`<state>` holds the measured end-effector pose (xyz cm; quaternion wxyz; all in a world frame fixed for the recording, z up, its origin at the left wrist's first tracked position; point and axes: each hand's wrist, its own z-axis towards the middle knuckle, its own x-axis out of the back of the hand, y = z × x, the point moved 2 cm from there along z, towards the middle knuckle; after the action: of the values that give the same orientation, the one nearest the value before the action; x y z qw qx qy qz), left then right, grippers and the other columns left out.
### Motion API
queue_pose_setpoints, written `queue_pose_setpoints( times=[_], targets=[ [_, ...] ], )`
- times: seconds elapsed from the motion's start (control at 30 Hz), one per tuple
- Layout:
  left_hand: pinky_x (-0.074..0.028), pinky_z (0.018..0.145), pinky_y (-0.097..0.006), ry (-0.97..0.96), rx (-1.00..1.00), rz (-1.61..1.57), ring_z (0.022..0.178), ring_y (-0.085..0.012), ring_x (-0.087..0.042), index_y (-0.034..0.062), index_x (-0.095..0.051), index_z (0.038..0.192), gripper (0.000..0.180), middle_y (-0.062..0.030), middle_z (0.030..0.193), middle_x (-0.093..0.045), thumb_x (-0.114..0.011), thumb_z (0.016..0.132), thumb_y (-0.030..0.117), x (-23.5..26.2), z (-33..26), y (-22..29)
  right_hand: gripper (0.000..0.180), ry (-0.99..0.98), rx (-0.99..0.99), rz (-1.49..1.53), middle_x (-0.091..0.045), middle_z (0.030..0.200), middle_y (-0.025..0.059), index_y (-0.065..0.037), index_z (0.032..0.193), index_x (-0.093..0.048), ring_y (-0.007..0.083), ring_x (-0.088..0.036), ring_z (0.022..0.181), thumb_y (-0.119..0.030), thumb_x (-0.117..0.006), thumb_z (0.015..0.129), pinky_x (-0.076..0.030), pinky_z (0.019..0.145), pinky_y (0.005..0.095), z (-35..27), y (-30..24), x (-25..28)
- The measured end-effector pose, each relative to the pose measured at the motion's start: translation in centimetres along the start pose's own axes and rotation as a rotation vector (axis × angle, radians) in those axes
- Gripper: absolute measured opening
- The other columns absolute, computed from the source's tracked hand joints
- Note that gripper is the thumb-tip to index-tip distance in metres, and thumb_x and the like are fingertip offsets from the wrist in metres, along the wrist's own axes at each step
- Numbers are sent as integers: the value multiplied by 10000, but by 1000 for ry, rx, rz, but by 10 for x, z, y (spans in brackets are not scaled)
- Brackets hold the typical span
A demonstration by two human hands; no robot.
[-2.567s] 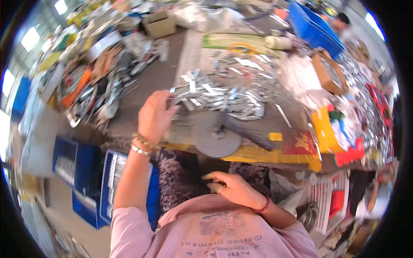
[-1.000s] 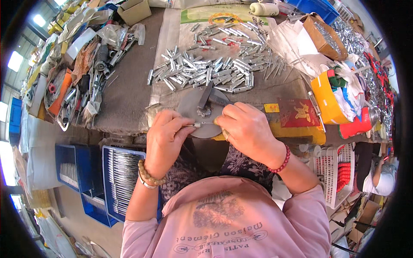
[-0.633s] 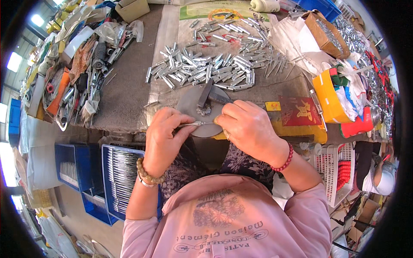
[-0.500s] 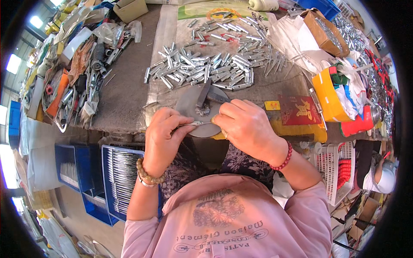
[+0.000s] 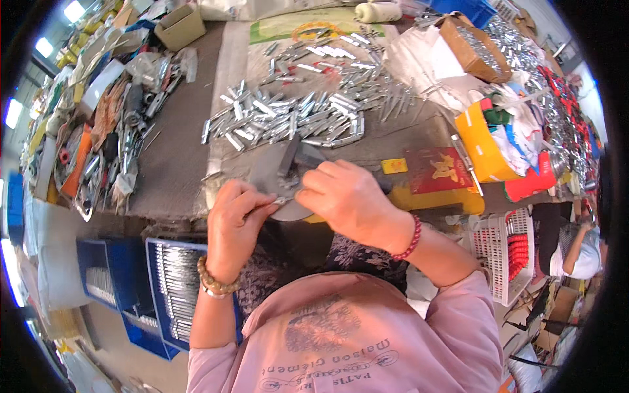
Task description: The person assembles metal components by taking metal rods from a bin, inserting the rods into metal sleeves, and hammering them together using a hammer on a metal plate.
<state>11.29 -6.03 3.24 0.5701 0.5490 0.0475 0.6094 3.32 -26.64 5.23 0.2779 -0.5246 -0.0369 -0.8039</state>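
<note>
My left hand (image 5: pixel 237 226) pinches a small silver metal piece (image 5: pixel 280 201) between thumb and forefinger, over the near edge of a round grey plate (image 5: pixel 263 171). My right hand (image 5: pixel 350 200) is closed, its fingertips just right of that piece and over the plate; whatever they grip is hidden. A dark metal block (image 5: pixel 288 156) stands on the plate, with small metal bits beside it. Beyond the plate lies a loose heap of short silver metal tubes (image 5: pixel 282 121), several of them scattered farther back on the sacking.
Tools and rags (image 5: pixel 108 144) crowd the table's left side. To the right are a red card (image 5: pixel 436 170), a yellow box (image 5: pixel 481 141) of cloths and an open cardboard box (image 5: pixel 472 49). Blue crates (image 5: pixel 154 288) of metal rods stand below left; a white basket (image 5: pixel 488 255) stands below right.
The view has shifted, so the table appears farther left and lower. My right fingertips have lifted a little away from the piece in my left hand, which stays pinched.
</note>
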Motion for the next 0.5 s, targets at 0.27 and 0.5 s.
queue_pose_setpoints(
  times=[0.27, 0.5],
  targets=[
    [-493, 688, -351, 23, 32, -1, 785, -255, -627, 31, -779, 927, 187, -86, 851, -634, -848, 763, -24, 3, -5, 2, 132, 266, -509, -152, -675, 991, 119, -74, 995, -749, 342, -705, 889, -71, -680, 882, -575, 796, 452, -32, 86, 37],
    [-493, 681, -348, 23, 29, -13, 773, -250, -624, 30, -773, 930, 190, -85, 853, -627, -846, 765, -30, 2, -2, 2, 187, 168, -582, -245, -676, 1028, 154, -53, 1033, -753, 389, -695, 948, -54, -624, 896, -565, 833, 497, -34, 146, 37]
  ],
)
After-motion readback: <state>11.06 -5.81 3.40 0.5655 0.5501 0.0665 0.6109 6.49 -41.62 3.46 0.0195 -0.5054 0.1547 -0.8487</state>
